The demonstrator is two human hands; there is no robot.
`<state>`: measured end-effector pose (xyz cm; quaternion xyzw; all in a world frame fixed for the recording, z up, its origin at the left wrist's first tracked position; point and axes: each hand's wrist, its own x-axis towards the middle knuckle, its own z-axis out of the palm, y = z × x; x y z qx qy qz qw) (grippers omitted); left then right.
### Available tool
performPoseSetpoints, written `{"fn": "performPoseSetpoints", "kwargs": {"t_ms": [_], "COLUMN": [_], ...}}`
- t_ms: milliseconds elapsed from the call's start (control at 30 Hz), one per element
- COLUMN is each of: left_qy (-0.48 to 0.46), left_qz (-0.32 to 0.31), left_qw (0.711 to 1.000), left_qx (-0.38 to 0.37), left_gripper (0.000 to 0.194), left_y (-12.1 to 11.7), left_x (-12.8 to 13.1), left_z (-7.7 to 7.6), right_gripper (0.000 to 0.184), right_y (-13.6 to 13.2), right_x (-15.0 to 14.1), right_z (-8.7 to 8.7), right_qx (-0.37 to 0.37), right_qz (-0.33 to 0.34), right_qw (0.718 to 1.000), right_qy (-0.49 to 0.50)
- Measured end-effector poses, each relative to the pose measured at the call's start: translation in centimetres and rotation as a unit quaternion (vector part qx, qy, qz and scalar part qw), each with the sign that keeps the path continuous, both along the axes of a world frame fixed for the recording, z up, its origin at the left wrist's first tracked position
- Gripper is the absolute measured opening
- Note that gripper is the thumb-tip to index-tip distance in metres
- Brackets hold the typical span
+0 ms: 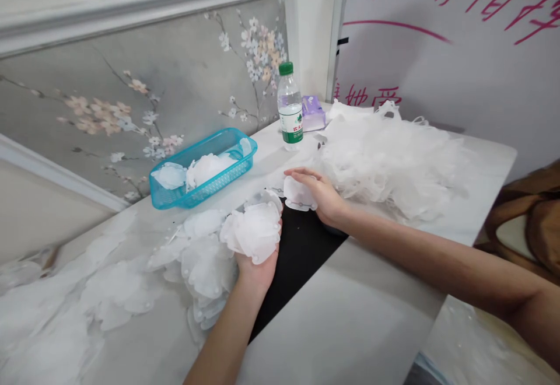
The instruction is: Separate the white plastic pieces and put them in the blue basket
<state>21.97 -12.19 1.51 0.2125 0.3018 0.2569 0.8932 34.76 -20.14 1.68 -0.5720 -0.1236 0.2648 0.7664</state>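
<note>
A white marble-look counter (350, 291) carries everything here. At the far end stand a water bottle with a green cap (289, 105) and a purple tissue pack (314, 114). To their left sits a turquoise plastic basket (202, 168) holding a few translucent white pieces, and to their right rises a large heap of the same thin pieces (389, 163) with looped edges. A looser spread of pieces (118, 291) covers the near left of the counter, and a black strip (297, 262) runs across it beneath the hands.

The left hand (258, 268) cups a bunched wad of pieces (251, 232) against its palm, its fingers (279, 227) curled up around the wad's right side. The right hand (321, 195) presses a single piece (298, 193) down at the edge of the black strip, fingers (301, 175) together and curved over its top.

Both forearms reach in low over the counter, the left from the near edge and the right from the far right
</note>
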Motion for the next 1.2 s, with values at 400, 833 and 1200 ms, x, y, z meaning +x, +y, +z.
{"fn": "performPoseSetpoints", "kwargs": {"t_ms": [400,833,1200], "left_qy": [-0.004,-0.031,-0.038], "left_qz": [-0.038,-0.024,-0.045], "left_qw": [0.999,0.999,0.998], "left_qx": [0.021,0.002,-0.022], "left_gripper": [0.046,0.043,0.051], "left_y": [0.1,0.4,0.4], "left_x": [0.0,0.0,0.0], "left_z": [-0.4,-0.8,-0.5], "right_gripper": [0.067,0.062,0.037], "right_y": [-0.8,-1.8,-1.5], "right_x": [-0.3,-0.4,0.4], "right_z": [-0.4,0.4,-0.1], "right_qx": [-0.103,-0.128,-0.072], "right_qz": [0.084,0.194,-0.130], "right_qw": [0.903,0.693,0.818], "right_qy": [-0.409,-0.683,-0.556]}}
